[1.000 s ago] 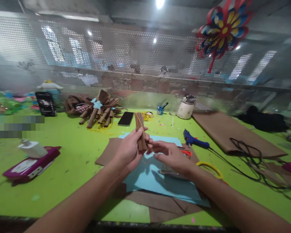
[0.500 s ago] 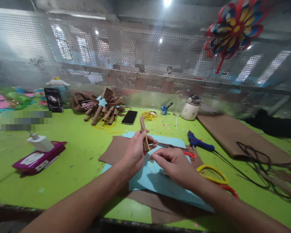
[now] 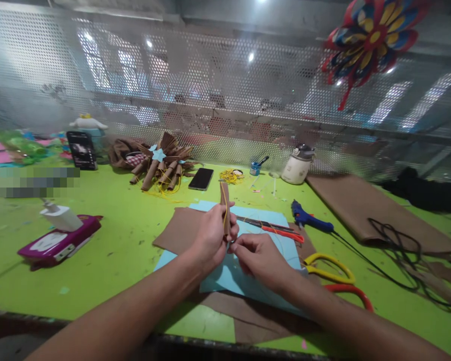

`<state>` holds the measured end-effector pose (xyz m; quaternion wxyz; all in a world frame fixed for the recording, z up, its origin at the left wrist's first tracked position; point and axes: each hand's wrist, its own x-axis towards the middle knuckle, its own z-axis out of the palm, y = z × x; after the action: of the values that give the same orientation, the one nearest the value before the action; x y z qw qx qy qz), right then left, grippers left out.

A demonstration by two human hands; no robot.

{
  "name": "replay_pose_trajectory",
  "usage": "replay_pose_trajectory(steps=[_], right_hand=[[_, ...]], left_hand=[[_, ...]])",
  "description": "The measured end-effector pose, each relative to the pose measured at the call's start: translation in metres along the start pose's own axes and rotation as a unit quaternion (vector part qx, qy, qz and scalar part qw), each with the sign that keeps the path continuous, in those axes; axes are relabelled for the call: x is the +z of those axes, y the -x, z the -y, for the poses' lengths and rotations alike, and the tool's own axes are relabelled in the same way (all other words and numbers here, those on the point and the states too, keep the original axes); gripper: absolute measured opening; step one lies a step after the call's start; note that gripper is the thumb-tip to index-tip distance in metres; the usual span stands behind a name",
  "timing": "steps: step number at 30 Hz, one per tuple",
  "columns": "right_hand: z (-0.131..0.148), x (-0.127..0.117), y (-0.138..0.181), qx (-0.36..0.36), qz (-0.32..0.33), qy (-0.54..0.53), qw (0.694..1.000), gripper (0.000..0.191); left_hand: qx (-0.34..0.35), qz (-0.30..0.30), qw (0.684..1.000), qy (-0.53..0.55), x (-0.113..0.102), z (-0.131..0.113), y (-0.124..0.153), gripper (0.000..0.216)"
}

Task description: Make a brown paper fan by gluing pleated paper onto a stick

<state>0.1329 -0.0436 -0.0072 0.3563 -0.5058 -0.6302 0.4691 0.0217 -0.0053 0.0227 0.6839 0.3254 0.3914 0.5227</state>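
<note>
My left hand (image 3: 212,233) is closed around a thin brown paper roll (image 3: 224,193), held upright with its lower end toward me. A yellow string (image 3: 226,213) runs along the roll. Close against the roll's lower end, my right hand (image 3: 261,255) has thumb and forefinger pinched on what appears to be the string's end; the fingertips hide most of it. Beneath both hands lie light blue paper sheets (image 3: 225,281) on brown paper (image 3: 180,228). Red-handled scissors (image 3: 283,232) rest just beyond my right hand.
Large scissors (image 3: 332,273) and a blue glue gun (image 3: 308,219) with a black cord lie right. Folded brown paper (image 3: 368,213) is farther right. Behind are a broom-like paper bundle (image 3: 161,168), a phone (image 3: 201,179), yellow string (image 3: 231,176) and a white jar (image 3: 296,168). A purple power strip (image 3: 60,243) sits left.
The roll has turned more upright and come slightly lower. My right fingertips have moved in against its lower end, closing the small gap between the hands.
</note>
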Motion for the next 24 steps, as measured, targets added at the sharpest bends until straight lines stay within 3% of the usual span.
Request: replay_pose_trajectory(steps=[5, 10, 15, 17, 20, 24], right_hand=[[0.001, -0.006, 0.000, -0.050, 0.018, 0.080, 0.995, 0.024], [0.019, -0.035, 0.004, -0.151, -0.025, 0.194, 0.969, 0.013], [0.020, -0.058, -0.008, -0.142, -0.183, 0.166, 0.959, 0.025], [0.013, -0.062, -0.015, -0.153, -0.227, 0.168, 0.947, 0.042], [0.005, -0.065, -0.021, -0.185, -0.225, 0.190, 0.938, 0.058], [0.003, -0.069, -0.022, -0.178, -0.167, 0.152, 0.958, 0.056]], left_hand=[[-0.008, 0.032, 0.999, -0.005, 0.000, 0.000, 0.002, 0.024], [-0.036, 0.071, 0.996, -0.035, 0.001, 0.000, 0.005, 0.019], [-0.064, 0.128, 0.987, -0.067, 0.004, 0.005, 0.010, 0.009], [-0.072, 0.151, 0.982, -0.086, 0.004, 0.007, 0.012, 0.011], [-0.087, 0.184, 0.972, -0.118, 0.006, 0.010, 0.014, 0.011], [-0.092, 0.193, 0.965, -0.150, 0.007, 0.010, 0.016, 0.014]])
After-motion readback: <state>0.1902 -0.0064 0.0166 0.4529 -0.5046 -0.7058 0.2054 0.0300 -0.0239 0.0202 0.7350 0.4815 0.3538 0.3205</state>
